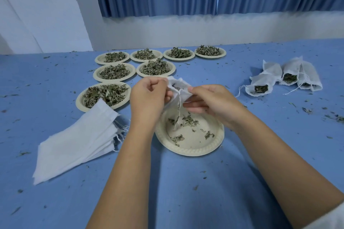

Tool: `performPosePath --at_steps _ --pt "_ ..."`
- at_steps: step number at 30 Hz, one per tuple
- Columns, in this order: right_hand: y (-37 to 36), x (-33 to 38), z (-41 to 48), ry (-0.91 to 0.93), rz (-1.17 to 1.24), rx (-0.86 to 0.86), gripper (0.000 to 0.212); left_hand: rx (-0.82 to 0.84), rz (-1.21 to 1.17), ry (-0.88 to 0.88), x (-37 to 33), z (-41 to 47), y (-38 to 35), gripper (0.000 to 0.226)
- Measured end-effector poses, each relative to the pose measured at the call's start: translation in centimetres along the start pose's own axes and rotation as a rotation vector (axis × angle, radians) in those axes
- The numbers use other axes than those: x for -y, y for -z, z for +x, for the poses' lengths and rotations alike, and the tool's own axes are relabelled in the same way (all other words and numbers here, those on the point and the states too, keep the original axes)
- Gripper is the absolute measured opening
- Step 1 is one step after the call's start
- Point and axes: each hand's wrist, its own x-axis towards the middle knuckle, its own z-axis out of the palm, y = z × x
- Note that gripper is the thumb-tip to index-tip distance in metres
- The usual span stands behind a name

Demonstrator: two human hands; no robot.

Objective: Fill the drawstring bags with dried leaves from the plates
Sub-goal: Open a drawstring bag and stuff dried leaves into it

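A white drawstring bag [180, 89] hangs between my hands above a cream paper plate [189, 147] that holds only a few scattered dried leaves [189, 121]. My left hand [149, 96] grips the bag's left side at its mouth. My right hand [210, 100] pinches the right side. The bag's strings dangle down toward the plate. Its lower part is hidden behind my fingers. Several plates heaped with dried leaves stand further back, the nearest [104, 95] at the left.
A stack of flat empty white bags [78, 141] lies at the left. Three filled bags [284, 80] lie on their sides at the right. Leaf crumbs are scattered over the blue tablecloth [186, 191]. A blue curtain hangs behind the table.
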Motion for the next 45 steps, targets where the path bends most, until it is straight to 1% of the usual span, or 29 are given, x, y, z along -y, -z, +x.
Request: performPosePath --at_steps 2,4,7,10,13,16,20,23,27,32,37,38,41,42,43,45 --pt "0.1 0.3 -0.3 -0.073 -0.054 0.089 0.034 -0.025 -0.039 0.001 0.2 0.2 0.0 0.012" --pt "-0.1 0.2 -0.4 -0.112 -0.117 0.169 0.039 -0.032 -0.052 -0.003 0.3 0.3 -0.1 0.012" --pt "-0.4 -0.2 -0.5 -0.047 -0.227 0.182 0.028 -0.034 -0.043 -0.012 0.3 0.3 -0.1 0.012" --pt "-0.6 -0.6 -0.6 0.040 -0.219 0.171 0.015 -0.027 -0.029 -0.026 0.2 0.1 -0.2 0.010" --pt "-0.7 -1.0 -0.6 0.109 -0.173 0.114 0.013 -0.006 -0.004 -0.036 0.1 -0.3 -0.3 0.008" --pt "-0.7 -1.2 -0.4 0.172 -0.226 0.072 0.013 -0.016 -0.012 -0.041 0.0 -0.4 -0.3 0.010" --pt "-0.3 -1.3 -0.4 0.173 -0.389 0.143 0.013 -0.097 -0.004 -0.084 -0.3 -0.3 0.1 0.013" --pt "-0.3 -1.6 -0.3 0.160 -0.526 0.140 0.009 -0.132 0.001 -0.134 -0.7 -0.3 0.5 0.012" --pt "0.1 -2.0 0.1 0.154 -0.710 0.148 0.015 -0.168 -0.031 -0.158 -1.0 -0.4 1.0 0.012" --pt "0.7 -2.4 0.4 0.146 -0.854 0.167 0.005 -0.201 -0.049 -0.153 -1.3 -0.2 1.6 0.012" --pt "1.2 -2.4 0.7 0.215 -0.906 0.136 0.015 -0.221 -0.054 -0.160 -1.3 0.0 1.9 0.009" --pt "1.2 -2.4 0.7 0.211 -0.933 0.159 0.024 -0.226 -0.055 -0.164 -1.3 0.1 2.1 0.009" --pt "0.8 -2.8 0.4 0.165 -1.047 0.307 0.064 -0.229 -0.056 -0.169 -1.4 0.2 2.2 0.009" --pt "0.6 -3.0 0.3 0.168 -1.083 0.335 0.072 -0.219 -0.058 -0.167 -1.4 0.2 2.2 0.009" --pt "0.3 -3.3 0.2 0.181 -1.099 0.344 0.075 -0.202 -0.058 -0.161 -1.4 0.1 2.1 0.009" --pt "0.1 -3.5 0.3 0.222 -1.094 0.324 0.069 -0.156 -0.047 -0.147 -1.4 -0.1 1.8 0.010"
